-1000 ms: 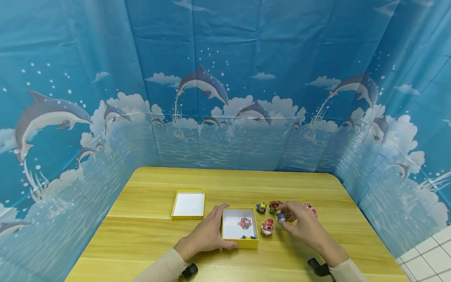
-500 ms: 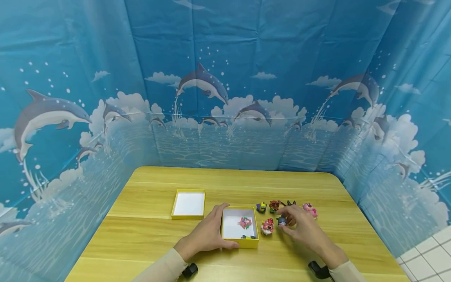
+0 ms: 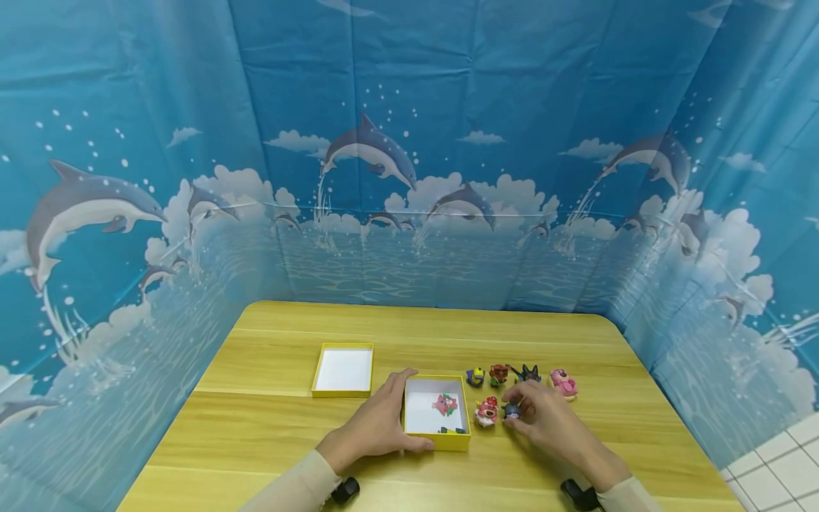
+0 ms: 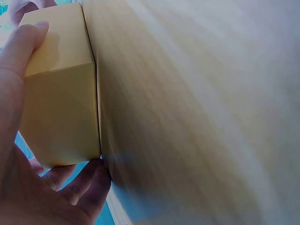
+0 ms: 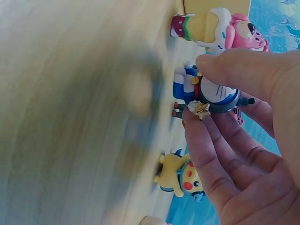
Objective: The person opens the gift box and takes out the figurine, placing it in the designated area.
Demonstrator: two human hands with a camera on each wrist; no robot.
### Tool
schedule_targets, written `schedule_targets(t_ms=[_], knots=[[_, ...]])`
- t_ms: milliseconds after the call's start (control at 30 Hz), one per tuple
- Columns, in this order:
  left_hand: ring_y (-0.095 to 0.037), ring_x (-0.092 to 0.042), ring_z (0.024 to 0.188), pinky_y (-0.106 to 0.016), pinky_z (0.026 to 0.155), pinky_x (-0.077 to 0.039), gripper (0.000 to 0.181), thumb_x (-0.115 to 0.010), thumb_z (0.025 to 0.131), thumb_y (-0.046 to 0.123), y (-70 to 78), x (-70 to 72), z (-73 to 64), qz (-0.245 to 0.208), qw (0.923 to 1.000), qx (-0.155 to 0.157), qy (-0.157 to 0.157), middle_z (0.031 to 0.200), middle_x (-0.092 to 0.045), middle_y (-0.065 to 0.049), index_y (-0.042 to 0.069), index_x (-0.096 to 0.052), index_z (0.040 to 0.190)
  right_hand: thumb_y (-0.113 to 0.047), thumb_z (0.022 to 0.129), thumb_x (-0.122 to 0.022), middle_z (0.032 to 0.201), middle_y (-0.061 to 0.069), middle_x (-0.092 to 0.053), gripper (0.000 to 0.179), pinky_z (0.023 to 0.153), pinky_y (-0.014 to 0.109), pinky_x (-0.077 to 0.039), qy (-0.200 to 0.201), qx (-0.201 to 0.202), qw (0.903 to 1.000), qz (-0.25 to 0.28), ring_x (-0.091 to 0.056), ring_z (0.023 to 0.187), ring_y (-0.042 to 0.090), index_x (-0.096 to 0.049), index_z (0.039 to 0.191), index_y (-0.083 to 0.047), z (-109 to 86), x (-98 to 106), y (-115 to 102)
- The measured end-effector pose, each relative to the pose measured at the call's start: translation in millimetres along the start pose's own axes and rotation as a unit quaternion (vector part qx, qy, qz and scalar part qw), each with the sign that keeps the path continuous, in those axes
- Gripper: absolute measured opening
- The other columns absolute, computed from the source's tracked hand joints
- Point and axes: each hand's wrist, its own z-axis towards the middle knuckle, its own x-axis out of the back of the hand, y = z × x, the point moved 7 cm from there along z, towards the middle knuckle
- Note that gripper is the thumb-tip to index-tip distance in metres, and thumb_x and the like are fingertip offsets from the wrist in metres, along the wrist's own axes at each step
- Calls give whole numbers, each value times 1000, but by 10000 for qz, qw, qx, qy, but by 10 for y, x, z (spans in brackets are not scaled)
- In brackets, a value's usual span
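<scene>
My left hand grips the open yellow box by its left side, thumb on the front wall, as the left wrist view also shows. Inside the box lie a pink star-shaped figurine and a dark and yellow piece partly hidden by the front wall. My right hand pinches a blue-and-white cat figurine that carries a gold star. The cat is upright at the table; whether its feet touch the wood I cannot tell. Just left of it stands a pink bear figurine with a white and yellow body.
Behind the right hand stand a blue and yellow figurine, a red-brown one, a yellow one in a dark costume and a pink one. The yellow box lid, white inside, lies left of the box on the wooden table.
My right hand has brought the cat figurine a little nearer to me, beside the pink bear, uncovering the dark-costumed figurine behind. The left hand and box have stayed put.
</scene>
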Motion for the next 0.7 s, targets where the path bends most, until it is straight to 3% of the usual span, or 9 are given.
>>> schedule_targets(t_ms=[300, 700], knots=[[-25, -68, 139, -53, 116, -62, 139, -95, 81, 82, 11, 13, -1, -8, 10000, 17, -32, 172, -52, -11, 17, -26, 183, -10, 91, -101, 107, -5, -74, 33, 76, 24, -62, -475, -323, 9982, 174, -66, 90, 0, -78, 114, -17, -36, -78, 63], [-24, -68, 137, -54, 116, -62, 140, -95, 81, 83, -17, -3, 13, -42, 10000, 47, -28, 169, -54, -10, 18, -26, 184, -12, 92, -101, 110, -5, -75, 35, 76, 25, -63, -636, -251, 9975, 202, -68, 90, -1, -78, 119, -16, -58, -103, 69]])
